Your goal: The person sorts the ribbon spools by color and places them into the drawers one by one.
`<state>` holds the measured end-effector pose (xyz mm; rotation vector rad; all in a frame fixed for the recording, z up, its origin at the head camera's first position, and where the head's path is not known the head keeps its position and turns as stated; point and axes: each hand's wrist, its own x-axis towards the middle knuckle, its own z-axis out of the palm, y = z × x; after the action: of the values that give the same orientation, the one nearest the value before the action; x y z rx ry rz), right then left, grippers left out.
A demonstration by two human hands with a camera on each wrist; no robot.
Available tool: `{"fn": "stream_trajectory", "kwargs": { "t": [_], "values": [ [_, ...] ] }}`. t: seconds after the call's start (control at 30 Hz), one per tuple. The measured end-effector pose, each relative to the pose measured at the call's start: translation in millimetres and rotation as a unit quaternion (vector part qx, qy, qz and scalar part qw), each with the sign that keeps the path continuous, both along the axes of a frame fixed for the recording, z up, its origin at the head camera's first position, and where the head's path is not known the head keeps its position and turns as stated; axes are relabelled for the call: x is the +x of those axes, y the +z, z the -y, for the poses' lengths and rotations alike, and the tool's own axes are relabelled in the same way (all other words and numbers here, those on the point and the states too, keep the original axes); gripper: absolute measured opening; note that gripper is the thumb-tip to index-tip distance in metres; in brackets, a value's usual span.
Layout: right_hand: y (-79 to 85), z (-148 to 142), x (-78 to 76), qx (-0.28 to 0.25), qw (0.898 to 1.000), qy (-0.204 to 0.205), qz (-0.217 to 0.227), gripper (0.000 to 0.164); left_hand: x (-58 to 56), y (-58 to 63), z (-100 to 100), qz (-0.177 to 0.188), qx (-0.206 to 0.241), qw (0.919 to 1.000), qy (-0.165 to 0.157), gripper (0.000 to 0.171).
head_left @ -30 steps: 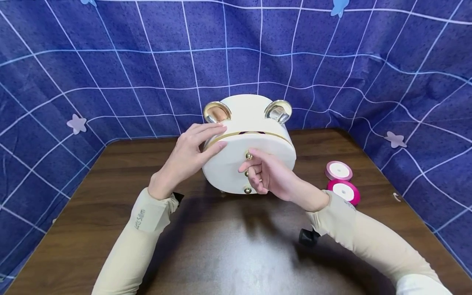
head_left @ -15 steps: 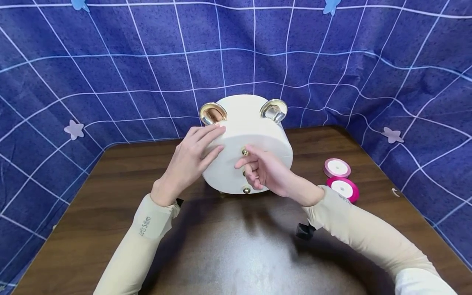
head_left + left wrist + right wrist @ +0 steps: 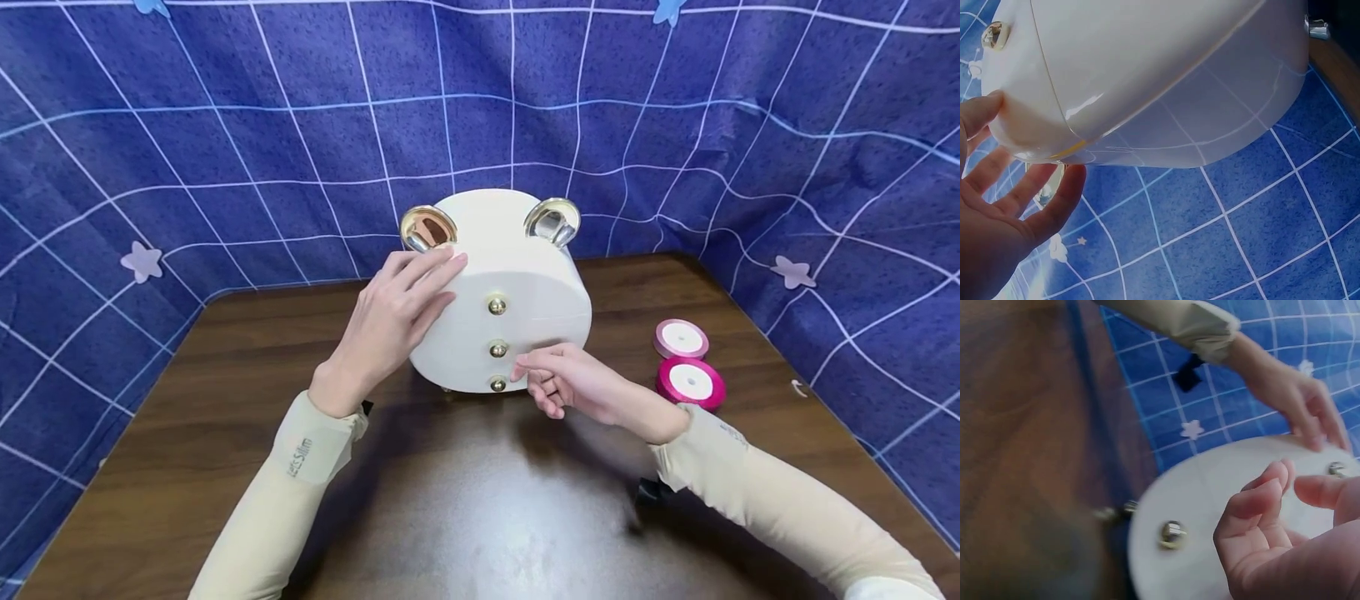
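A white rounded box (image 3: 517, 292) with two shiny gold-rimmed ears stands on the table. Down its front run a top knob (image 3: 497, 306), a middle knob (image 3: 498, 350) and a bottom knob (image 3: 498, 384), all gold. My left hand (image 3: 390, 308) rests at the box's upper left edge, fingers on top and thumb by the front face; in the left wrist view its fingertips (image 3: 1072, 178) lie along the edge beside an ear. Near the bottom knob, my right hand (image 3: 573, 383) hovers with loosely bent fingers and nothing between thumb and fingers.
To the right lie a pale pink ribbon spool (image 3: 681, 339) and a bright pink ribbon spool (image 3: 691, 382). A blue gridded cloth (image 3: 300, 142) hangs behind and around the brown wooden table (image 3: 247, 367).
The dark gap with a gold edge along the top of the box's front has closed. My right hand has moved down and right, away from the top knob. My left hand has stayed.
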<state>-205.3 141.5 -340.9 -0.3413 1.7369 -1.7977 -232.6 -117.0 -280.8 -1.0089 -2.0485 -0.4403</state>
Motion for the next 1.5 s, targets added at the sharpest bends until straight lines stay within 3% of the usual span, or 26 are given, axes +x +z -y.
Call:
{"fn": "stream_trajectory", "kwargs": {
  "t": [0.2, 0.43, 0.83, 1.5],
  "values": [
    [-9.5, 17, -10.0, -0.021, 0.998, -0.017, 0.059, 0.047, -2.7, 0.5, -3, 0.004, 0.006, 1.0, -0.004, 0.041],
    [-7.2, 30, -12.7, -0.084, 0.99, -0.009, 0.115, 0.046, -2.6, 0.2, -3, 0.007, 0.001, 1.0, -0.002, 0.041],
    [-7.4, 35, -3.6, -0.101, 0.988, -0.046, 0.107, 0.041, -3.0, 2.1, -2, 0.013, 0.004, 0.9999, -0.004, 0.041],
    [-8.7, 27, 42.7, -0.074, 0.992, -0.013, 0.1, 0.037, -2.6, 2.8, 1, 0.008, -0.001, 0.9999, -0.012, 0.041]
  ]
}}
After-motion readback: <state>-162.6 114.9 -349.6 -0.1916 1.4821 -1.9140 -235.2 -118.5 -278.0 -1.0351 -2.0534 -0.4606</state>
